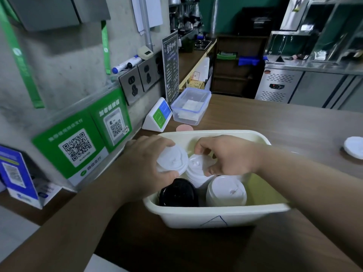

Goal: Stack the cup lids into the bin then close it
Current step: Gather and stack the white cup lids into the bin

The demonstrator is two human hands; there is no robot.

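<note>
Three white stacks (225, 191), perhaps; one black (177, 193)

The cream bin (216, 214) sits open on the table (255, 118), a blue triangle on its near wall. Inside, a black stack (177, 193) stands near left, a front white stack (225, 191) beside it, a rear white stack (197, 167) behind. The left hand (145, 154) grips tilted white lids (172, 160) over the bin's left side. Far right lie spare lids (353, 147).
</note>
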